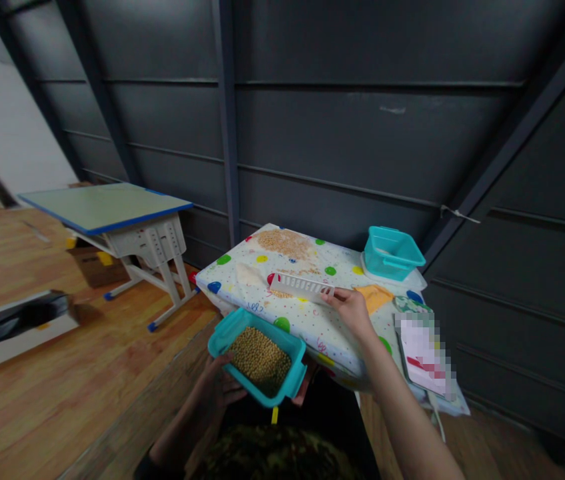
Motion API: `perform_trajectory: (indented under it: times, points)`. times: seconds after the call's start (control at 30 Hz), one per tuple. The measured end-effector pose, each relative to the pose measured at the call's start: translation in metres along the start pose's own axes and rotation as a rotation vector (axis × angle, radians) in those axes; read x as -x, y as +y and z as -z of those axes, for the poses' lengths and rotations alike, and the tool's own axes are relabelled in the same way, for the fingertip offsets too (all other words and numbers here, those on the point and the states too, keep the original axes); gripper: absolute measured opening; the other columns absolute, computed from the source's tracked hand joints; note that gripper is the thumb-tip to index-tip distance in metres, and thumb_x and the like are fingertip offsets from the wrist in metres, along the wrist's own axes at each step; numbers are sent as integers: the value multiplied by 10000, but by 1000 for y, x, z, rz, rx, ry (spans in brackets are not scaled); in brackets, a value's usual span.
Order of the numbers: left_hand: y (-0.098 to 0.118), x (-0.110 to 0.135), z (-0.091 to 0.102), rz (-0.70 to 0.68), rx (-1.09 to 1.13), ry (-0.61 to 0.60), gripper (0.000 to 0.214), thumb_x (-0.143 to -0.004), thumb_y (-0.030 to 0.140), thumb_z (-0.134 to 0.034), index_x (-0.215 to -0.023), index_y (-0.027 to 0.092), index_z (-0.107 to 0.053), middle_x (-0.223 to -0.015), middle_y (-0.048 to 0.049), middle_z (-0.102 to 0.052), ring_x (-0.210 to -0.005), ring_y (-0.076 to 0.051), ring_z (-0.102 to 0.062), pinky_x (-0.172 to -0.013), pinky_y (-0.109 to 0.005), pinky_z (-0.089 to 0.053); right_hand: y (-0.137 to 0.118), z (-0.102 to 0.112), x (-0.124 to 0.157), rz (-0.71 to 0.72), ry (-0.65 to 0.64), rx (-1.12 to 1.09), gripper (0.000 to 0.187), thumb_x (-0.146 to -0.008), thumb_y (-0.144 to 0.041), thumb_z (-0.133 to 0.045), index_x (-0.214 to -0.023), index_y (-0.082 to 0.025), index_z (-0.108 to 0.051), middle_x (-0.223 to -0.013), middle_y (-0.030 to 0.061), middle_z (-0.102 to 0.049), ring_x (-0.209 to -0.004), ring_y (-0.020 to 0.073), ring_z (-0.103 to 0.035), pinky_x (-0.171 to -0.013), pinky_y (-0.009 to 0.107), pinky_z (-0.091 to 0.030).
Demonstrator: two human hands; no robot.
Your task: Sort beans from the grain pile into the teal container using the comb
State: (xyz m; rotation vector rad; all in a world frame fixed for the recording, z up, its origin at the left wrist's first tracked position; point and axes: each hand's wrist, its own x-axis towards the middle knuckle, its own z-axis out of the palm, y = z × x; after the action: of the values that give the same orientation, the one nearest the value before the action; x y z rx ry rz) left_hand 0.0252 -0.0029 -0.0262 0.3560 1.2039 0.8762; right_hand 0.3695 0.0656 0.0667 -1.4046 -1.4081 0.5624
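My left hand (220, 383) grips the near left side of a teal plastic container (296, 381), tilted slightly at the table's front edge. Soybeans (260, 353) fill much of its bottom. Out over the table, my right hand (351, 312) is closed on the right end of a white slotted plastic strip (300, 285), which stands on its long edge on the cloth or just above it. A few soybeans (280, 294) lie beside the strip. Farther back, a wide spread of soybeans (282, 243) covers the table's far left part.
A patterned cloth (262, 320) covers the table. At its back right stands a second teal container (387, 268), near an orange cloth (376, 297). A tablet-like device (420, 353) lies on the right edge. Another desk (107, 207) stands left; a dark wall (322, 140) is behind.
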Motion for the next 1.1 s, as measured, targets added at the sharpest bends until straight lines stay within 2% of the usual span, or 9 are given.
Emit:
perform_trajectory:
  times: [0.1, 0.23, 0.37, 0.5, 0.67, 0.77, 0.87, 1.0, 1.1]
  points:
    - [-2, -2, 0, -6, 6, 9, 627, -949, 415, -730, -1517, 331, -477, -915, -43, -744, -815, -303, -811, -986, -531, -649, -5, 2, 3, 8, -23, 10, 504, -749, -673, -767, -705, -173, -805, -688, 58, -712, -664, 213, -557, -627, 332, -453]
    - [-5, -5, 1, -16, -3, 17, 625, -941, 446, -735, -1499, 337, -475, -962, -45, -719, -827, -295, -809, -985, -529, -645, -17, -4, 15, 18, 16, 44, 501, -788, -663, -742, -629, -189, -731, -603, 24, -625, -603, 181, -497, -581, 303, -383]
    - [-6, -7, 3, -9, -19, -10, 533, -953, 473, -691, -1432, 374, -480, -961, -16, -662, -842, -274, -818, -914, -461, -665, -32, -17, 39, 39, 58, 76, 441, -851, -585, -691, -695, -184, -792, -676, 56, -731, -645, 219, -591, -598, 306, -421]
    - [-6, -8, 4, -18, -24, -38, 581, -916, 510, -726, -1406, 352, -456, -1032, -49, -658, -865, -286, -811, -882, -452, -676, -43, -24, 63, 53, 85, 96, 405, -897, -539, -680, -859, -184, -874, -836, 83, -843, -689, 248, -687, -639, 311, -494]
    - [-6, -3, 6, -47, -33, -83, 600, -883, 531, -750, -1367, 335, -455, -955, -28, -652, -843, -271, -789, -894, -445, -670, -47, -25, 85, 103, 168, 200, 406, -959, -527, -656, -842, -195, -858, -757, 72, -826, -634, 233, -713, -606, 283, -507]
    - [-8, 3, 6, -88, -24, -115, 722, -813, 558, -823, -1391, 355, -442, -960, -16, -659, -854, -275, -789, -913, -457, -666, -49, -29, 101, 162, 226, 272, 425, -1017, -522, -633, -836, -205, -851, -718, 64, -814, -584, 217, -720, -562, 265, -507]
    - [-9, 8, 5, -119, -13, -128, 802, -774, 565, -862, -1413, 349, -429, -1019, -51, -693, -925, -316, -809, -933, -478, -663, -52, -36, 118, 257, 297, 339, 427, -1077, -490, -589, -928, -213, -878, -773, 77, -842, -591, 225, -762, -555, 263, -550]
    - [-8, 8, 4, -120, -26, -110, 718, -785, 563, -849, -1347, 332, -466, -937, -26, -702, -869, -297, -801, -915, -473, -668, -60, -39, 135, 397, 359, 428, 380, -1110, -405, -575, -1041, -208, -893, -903, 113, -876, -688, 256, -831, -657, 284, -651]
    - [-7, 7, 2, -111, -28, -115, 680, -779, 583, -847, -1287, 328, -474, -924, -10, -719, -845, -278, -801, -910, -465, -675, -67, -36, 145, 490, 395, 478, 330, -1103, -328, -597, -1037, -195, -892, -901, 121, -874, -686, 261, -839, -688, 294, -679]
